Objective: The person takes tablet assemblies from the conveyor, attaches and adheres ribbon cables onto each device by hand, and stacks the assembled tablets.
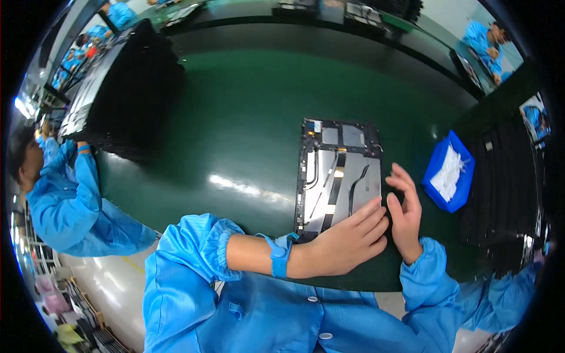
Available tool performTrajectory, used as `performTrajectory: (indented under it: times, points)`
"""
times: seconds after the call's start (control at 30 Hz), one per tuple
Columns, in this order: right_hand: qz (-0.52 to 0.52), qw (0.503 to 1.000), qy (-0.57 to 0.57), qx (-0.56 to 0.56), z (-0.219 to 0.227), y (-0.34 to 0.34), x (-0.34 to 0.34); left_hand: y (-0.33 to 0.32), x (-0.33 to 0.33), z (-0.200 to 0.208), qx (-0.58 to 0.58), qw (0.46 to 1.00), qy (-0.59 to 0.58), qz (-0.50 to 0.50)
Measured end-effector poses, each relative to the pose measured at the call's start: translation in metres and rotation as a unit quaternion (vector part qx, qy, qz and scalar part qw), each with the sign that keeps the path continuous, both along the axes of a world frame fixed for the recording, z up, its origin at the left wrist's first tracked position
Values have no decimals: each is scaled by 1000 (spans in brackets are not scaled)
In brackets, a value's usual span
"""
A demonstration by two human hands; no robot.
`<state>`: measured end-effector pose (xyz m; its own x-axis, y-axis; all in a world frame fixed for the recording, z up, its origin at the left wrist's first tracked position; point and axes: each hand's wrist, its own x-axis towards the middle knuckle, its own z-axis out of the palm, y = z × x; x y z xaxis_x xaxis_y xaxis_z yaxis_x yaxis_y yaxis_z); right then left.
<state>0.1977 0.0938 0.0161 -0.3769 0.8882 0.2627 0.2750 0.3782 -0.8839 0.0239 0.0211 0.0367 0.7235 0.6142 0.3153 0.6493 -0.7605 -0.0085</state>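
I found the electronic panel (339, 176) lying flat on the green counter (235, 123), beneath and ahead of my left hand (350, 241) and just left of my right hand (406, 217). Its back faced up: a silver plate crossed by black flat cables (334, 194), with dark circuitry along the end farthest from my hands.

My left hand was palm down over the near right corner of the panel, fingers extended toward its right edge; the thumb was hidden, and I could not tell whether the fingers gripped anything. A blue wrist strap (281, 254) encircled that wrist. My right hand was released, fingers parted and lightly bent, beside the same edge; contact could not be confirmed.

Just right of my right hand stood a blue tray (432, 166) holding small white pieces (449, 173). Beyond it, farther right, was a stack of black panels (500, 182). Well left and ahead of my left hand stood a taller dark stack (138, 88), near a blue-clad co-worker (65, 203).
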Motion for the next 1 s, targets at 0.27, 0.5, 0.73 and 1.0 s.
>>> performTrajectory:
  times: [0.27,0.5,0.73,1.0]
  points:
    - [41,997,-58,-25,3,-4,-3,18,-106,0,-114,992,-44,42]
    - [65,991,-114,4,8,-8,-4,20,-206,19,-68,994,49,64]
    - [71,987,-134,44,9,-8,-13,12,-263,28,-69,987,124,80]
    - [123,970,-178,108,7,-9,-13,16,-196,10,5,999,-38,13]
